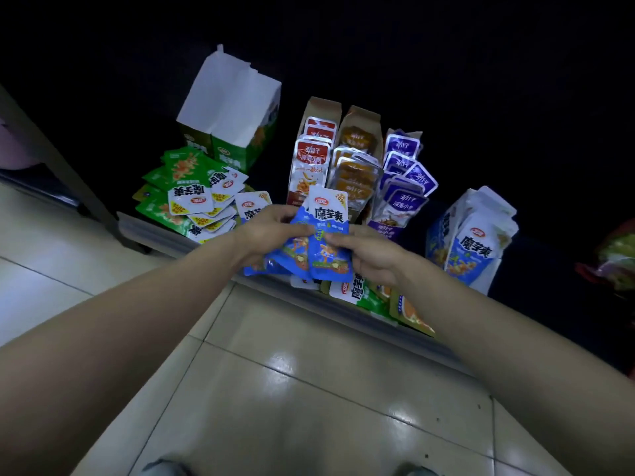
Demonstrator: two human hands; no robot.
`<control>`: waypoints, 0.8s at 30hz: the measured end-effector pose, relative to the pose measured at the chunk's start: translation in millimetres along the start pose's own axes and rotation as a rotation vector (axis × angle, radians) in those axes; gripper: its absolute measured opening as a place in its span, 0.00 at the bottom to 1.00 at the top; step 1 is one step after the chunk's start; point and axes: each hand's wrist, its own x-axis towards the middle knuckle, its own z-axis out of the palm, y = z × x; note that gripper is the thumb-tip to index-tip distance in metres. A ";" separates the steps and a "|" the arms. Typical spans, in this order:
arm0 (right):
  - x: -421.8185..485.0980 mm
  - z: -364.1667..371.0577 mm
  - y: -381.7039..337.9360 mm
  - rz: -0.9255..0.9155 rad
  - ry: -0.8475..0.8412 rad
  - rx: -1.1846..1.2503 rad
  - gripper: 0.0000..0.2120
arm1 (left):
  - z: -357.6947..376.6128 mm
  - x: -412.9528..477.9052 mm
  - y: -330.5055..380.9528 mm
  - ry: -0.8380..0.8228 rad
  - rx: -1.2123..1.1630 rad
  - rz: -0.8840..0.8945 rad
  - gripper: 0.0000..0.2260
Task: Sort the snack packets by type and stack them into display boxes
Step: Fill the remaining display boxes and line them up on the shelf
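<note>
Two bare forearms reach out over the glossy floor tiles (309, 389) and meet at the front edge of a low shelf (161, 240). Both hands grasp one fan of blue packets (328, 242). The left hand (271, 231) curls its fingers round the left side, and the right hand (369, 257) pinches the right side. The front packet has its long axis pointing away from the person, with the white printed end beyond the fingertips and the picture end toward the wrists.

Beyond the fingers three narrow boxes stand side by side, with red packets (311, 156), brown packets (357, 163) and purple packets (402, 180). A blue box (470, 242) stands right of the right hand, well apart from the fingers. Left of the left hand, a green box (230, 108) stands open behind a loose heap of green packets (182, 187). Under the right wrist more packets lie at the shelf edge, partly hidden. The back of the shelf is too dark to make out.
</note>
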 end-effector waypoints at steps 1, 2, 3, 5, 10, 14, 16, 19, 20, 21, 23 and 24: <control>0.3 -7.2 1.9 -0.013 0.030 0.000 0.08 | 4.6 2.9 0.8 -0.001 0.025 0.000 0.10; 0.2 -16.1 3.7 -0.017 0.059 -0.019 0.08 | 8.4 5.4 1.0 0.013 0.064 0.001 0.11; -0.9 -25.1 5.7 -0.008 0.085 -0.042 0.07 | 10.8 8.5 -0.5 0.050 0.130 0.003 0.12; -5.4 -41.3 10.8 0.032 0.140 -0.084 0.07 | 14.4 14.1 -5.7 0.134 0.338 0.038 0.10; -14.3 -61.8 25.8 0.119 0.220 -0.081 0.12 | 24.6 22.4 -18.4 0.099 0.744 -0.069 0.16; -18.0 -60.5 25.3 0.115 0.197 0.002 0.12 | 30.6 24.8 -18.1 0.171 0.491 -0.097 0.12; -17.7 -59.5 24.3 0.106 0.173 0.073 0.16 | 29.2 23.8 -15.6 0.131 0.287 -0.132 0.10; -16.5 -55.2 24.1 0.085 0.112 0.204 0.17 | 25.9 19.0 -14.0 0.031 0.082 -0.189 0.09; -16.2 -53.2 23.3 0.079 0.097 0.246 0.16 | 26.8 15.6 -12.6 -0.023 0.019 -0.205 0.08; -15.8 -51.4 22.3 0.074 0.090 0.280 0.14 | 27.8 13.1 -12.8 -0.082 -0.029 -0.206 0.06; -14.7 -51.0 21.3 0.071 0.110 0.284 0.11 | 29.5 9.6 -12.1 -0.138 -0.028 -0.145 0.04; -15.0 -52.5 21.2 0.072 0.129 0.263 0.11 | 28.4 8.4 -11.2 -0.113 0.016 -0.089 0.04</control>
